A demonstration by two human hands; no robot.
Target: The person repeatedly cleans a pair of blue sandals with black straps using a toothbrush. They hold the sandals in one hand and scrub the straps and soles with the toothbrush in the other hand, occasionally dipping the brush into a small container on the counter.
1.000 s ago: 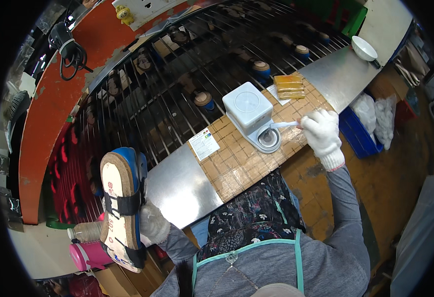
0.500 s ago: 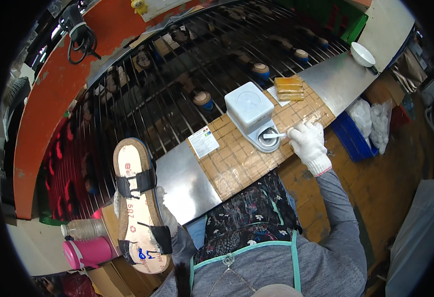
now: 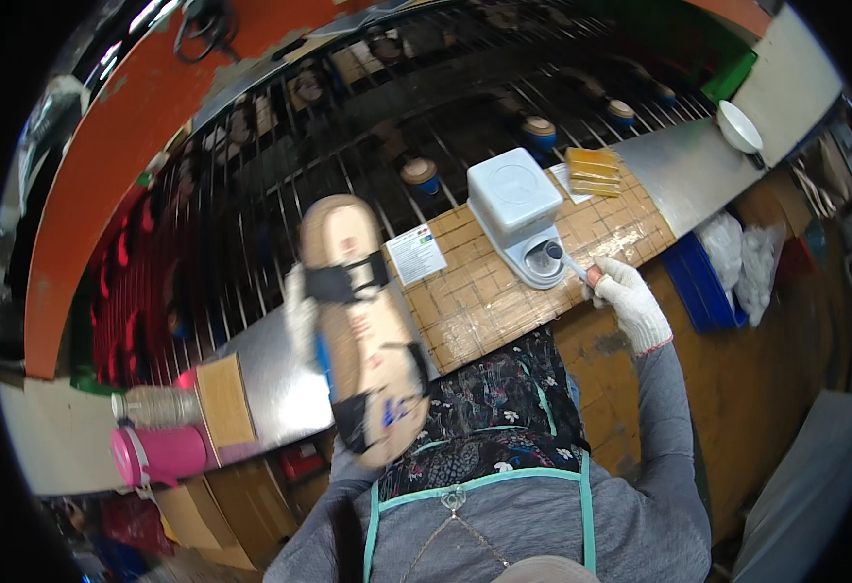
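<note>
A cork-soled sandal (image 3: 363,316) with black straps is held sole-up-length in front of me, slightly blurred. My gloved left hand (image 3: 301,316) grips it from behind its left side, with the fingers mostly hidden; a bit of blue shows there too. Between the bare fingertips of my gloved right hand (image 3: 628,296) is a small brush (image 3: 572,264) with a pale handle and dark tip. That tip is over the round cup of a white glue dispenser (image 3: 515,199), which stands on the brown-covered board (image 3: 475,316).
Beyond the board, metal conveyor bars (image 3: 348,165) carry several shoes on blue lasts. Yellow blocks (image 3: 593,172), a printed card (image 3: 416,255) and a white bowl (image 3: 739,127) lie around. A pink jug (image 3: 159,457) stands left; a blue bin (image 3: 703,272) sits right.
The sandal has moved right and up, toward the board. My right hand has lifted the brush, so its dark tip now shows at the cup. The view has shifted slightly.
</note>
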